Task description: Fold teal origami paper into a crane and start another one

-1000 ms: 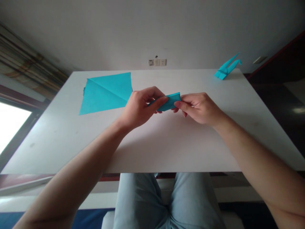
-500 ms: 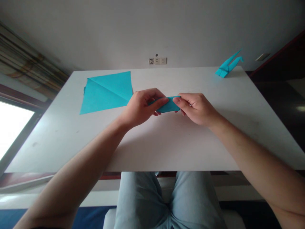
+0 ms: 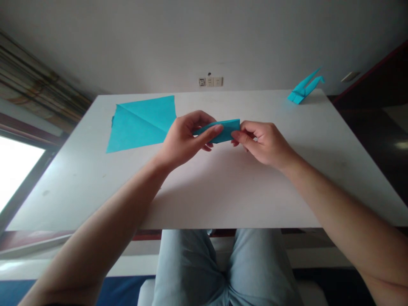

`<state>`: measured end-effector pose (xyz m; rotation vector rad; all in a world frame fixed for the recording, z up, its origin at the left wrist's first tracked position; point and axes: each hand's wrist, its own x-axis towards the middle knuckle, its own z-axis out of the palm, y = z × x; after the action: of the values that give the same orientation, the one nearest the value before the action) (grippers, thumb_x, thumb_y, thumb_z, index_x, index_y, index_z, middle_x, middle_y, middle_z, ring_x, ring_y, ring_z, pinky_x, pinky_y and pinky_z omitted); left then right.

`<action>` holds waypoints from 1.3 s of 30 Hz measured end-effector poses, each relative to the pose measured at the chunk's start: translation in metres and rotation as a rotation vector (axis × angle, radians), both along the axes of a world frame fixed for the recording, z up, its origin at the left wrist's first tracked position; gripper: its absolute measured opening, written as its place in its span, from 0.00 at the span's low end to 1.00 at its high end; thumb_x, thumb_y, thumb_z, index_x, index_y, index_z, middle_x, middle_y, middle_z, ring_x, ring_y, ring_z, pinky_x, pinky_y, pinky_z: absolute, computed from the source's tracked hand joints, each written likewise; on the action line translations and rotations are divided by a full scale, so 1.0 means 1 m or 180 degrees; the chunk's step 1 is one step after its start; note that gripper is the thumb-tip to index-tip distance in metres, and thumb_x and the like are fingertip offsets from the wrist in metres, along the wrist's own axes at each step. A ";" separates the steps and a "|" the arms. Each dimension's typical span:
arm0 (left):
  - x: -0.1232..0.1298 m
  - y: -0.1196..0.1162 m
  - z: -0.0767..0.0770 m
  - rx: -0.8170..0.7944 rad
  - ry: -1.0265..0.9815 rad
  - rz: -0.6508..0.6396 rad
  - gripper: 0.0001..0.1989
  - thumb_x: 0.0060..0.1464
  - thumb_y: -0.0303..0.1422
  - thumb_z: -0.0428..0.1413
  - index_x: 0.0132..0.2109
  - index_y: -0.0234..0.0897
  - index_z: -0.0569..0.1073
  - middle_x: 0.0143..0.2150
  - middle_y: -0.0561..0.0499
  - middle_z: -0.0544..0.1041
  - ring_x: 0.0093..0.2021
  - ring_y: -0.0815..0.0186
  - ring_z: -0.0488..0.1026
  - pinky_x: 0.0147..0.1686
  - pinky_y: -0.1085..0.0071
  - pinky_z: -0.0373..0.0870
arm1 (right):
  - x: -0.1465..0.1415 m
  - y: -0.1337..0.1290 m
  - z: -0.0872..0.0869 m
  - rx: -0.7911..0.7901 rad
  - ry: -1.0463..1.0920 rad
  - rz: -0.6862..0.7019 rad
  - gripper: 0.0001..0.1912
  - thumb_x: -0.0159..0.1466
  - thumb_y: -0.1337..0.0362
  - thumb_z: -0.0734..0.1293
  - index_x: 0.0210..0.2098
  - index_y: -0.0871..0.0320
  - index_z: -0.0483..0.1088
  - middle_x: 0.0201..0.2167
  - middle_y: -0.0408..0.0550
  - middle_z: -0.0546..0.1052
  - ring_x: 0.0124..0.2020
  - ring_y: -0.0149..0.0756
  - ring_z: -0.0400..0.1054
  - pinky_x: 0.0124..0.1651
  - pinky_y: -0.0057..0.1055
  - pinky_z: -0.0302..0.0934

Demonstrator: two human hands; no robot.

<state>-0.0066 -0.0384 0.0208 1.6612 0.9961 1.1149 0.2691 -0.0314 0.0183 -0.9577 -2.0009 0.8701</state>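
Between my two hands, above the table, is a narrow strip of folded turquoise origami paper. My left hand pinches its left end between thumb and fingers. My right hand holds its right end with thumb and fingertips. The middle of the strip shows between my hands, while both ends are partly hidden by my fingers. Left of my left hand, a turquoise paper sheet lies flat on the table, marked by a diagonal crease.
A folded turquoise paper crane stands near the far right corner of the white table. A wall socket panel sits above the far edge. A curtain and bright window are at the left; my jeans show below the near edge.
The paper strip has risen slightly and shifted away from me, with both hands moving along with it. Its left end now reaches farther out past my left thumb.
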 end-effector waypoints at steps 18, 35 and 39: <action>0.002 0.005 -0.011 -0.0192 -0.0480 -0.0278 0.44 0.50 0.59 0.91 0.61 0.42 0.83 0.52 0.45 0.95 0.51 0.54 0.96 0.52 0.63 0.93 | -0.007 0.005 -0.006 -0.0195 0.0992 -0.0351 0.33 0.66 0.27 0.89 0.38 0.47 0.80 0.33 0.43 0.84 0.34 0.40 0.76 0.42 0.40 0.77; 0.007 -0.002 -0.006 -0.0303 -0.0010 -0.0472 0.34 0.65 0.63 0.82 0.36 0.37 0.82 0.34 0.48 0.87 0.36 0.64 0.83 0.37 0.71 0.75 | -0.004 0.003 -0.011 -0.0254 0.0504 0.0019 0.25 0.73 0.39 0.87 0.39 0.48 0.77 0.35 0.41 0.81 0.36 0.40 0.76 0.47 0.40 0.75; 0.009 -0.001 -0.006 -0.0089 -0.0226 -0.0315 0.37 0.65 0.69 0.79 0.41 0.37 0.85 0.38 0.46 0.88 0.38 0.62 0.84 0.38 0.69 0.78 | -0.003 0.003 -0.010 -0.0174 0.0379 0.0226 0.20 0.77 0.44 0.83 0.39 0.48 0.77 0.36 0.42 0.81 0.37 0.41 0.76 0.47 0.40 0.76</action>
<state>0.0027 -0.0396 0.0144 1.6196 0.8712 1.0820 0.2664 -0.0285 0.0084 -0.8491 -1.9280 1.0020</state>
